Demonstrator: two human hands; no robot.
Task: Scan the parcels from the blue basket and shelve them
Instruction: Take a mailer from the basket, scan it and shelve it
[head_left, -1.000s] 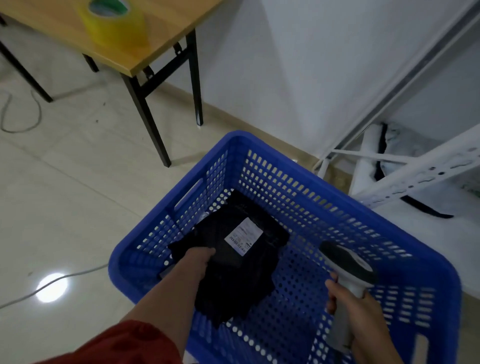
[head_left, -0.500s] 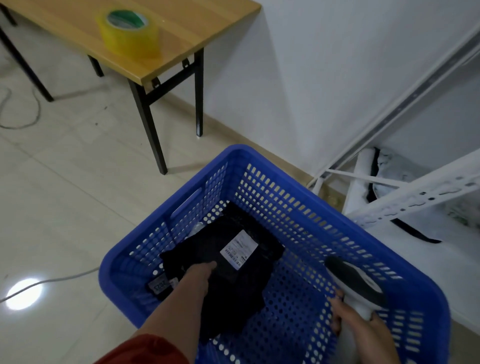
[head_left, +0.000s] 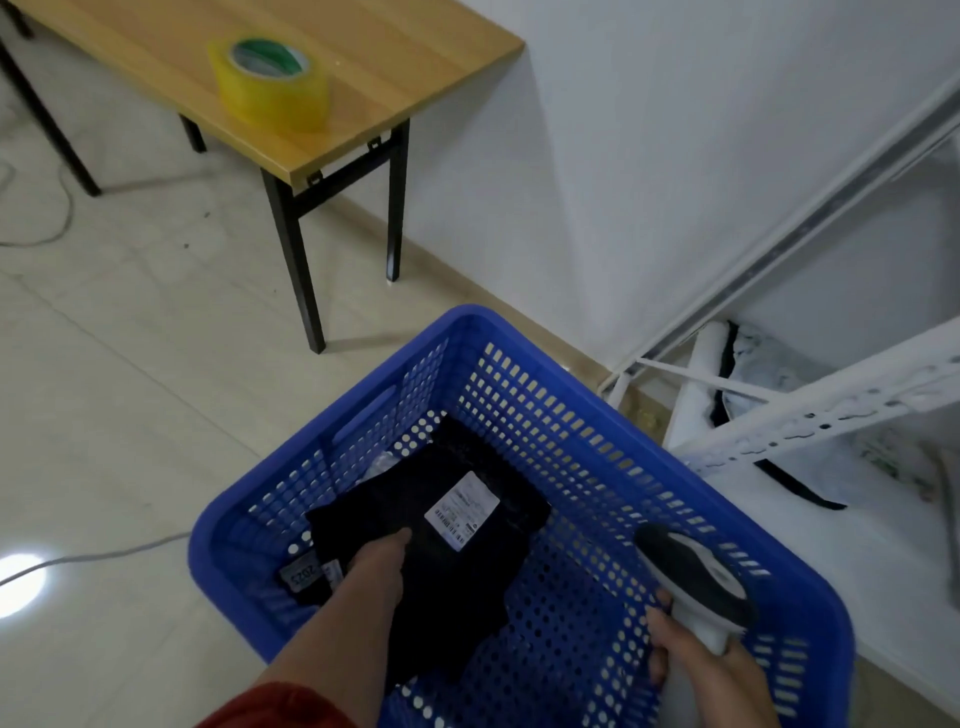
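My right hand (head_left: 696, 670) is wrapped round the scanner (head_left: 696, 577) handle at the near right. My left hand (head_left: 376, 564) pinches the near edge of the black parcel (head_left: 441, 571), which lies in the blue basket (head_left: 223, 551). I'd lift it and turn its label (head_left: 461, 510) squarely toward the scanner before triggering.

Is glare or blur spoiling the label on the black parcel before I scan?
Head view, no glare on the label of the black parcel, but it is soft: bars show, text unreadable. Head view, the only glare is a bright patch on the floor left of the blue basket. Head view, the white shelf looks washed out.
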